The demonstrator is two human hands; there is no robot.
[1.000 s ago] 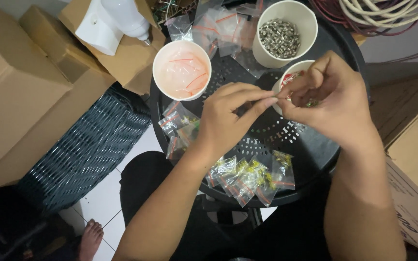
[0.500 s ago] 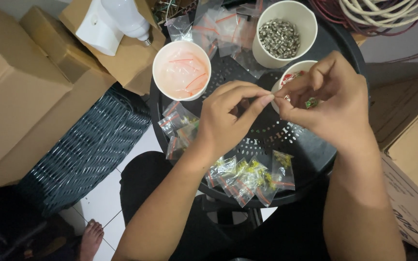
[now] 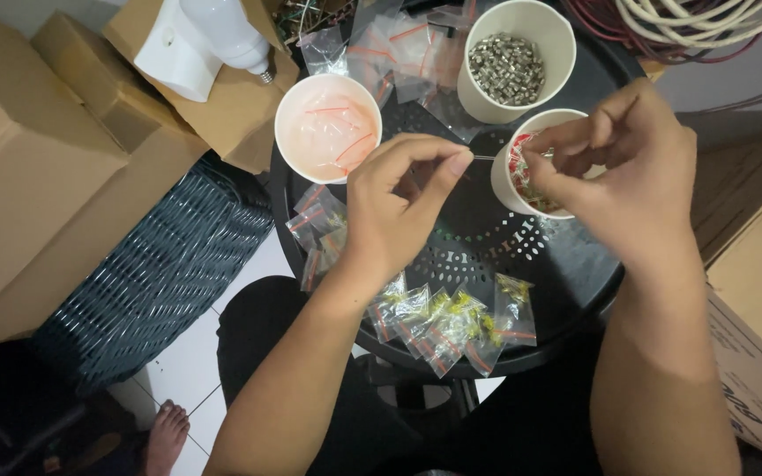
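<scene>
left hand [image 3: 394,207] and right hand [image 3: 619,172] each pinch one end of a thin metal lead [image 3: 485,159], fingers closed, above the round black perforated plastic tray [image 3: 478,238] beside the white paper cup of red parts [image 3: 522,172]. keep the grip light and tension even, avoiding kinks.

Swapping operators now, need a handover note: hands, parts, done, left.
Left hand and right hand: fingers pinch a thin small part between them, above the black round tray.
Cups: one holds empty clear bags, one metal parts, one small red parts.
Done: filled bags lie at the tray's near edge.
Left: more loose parts in both cups, empty bags unused.
</scene>
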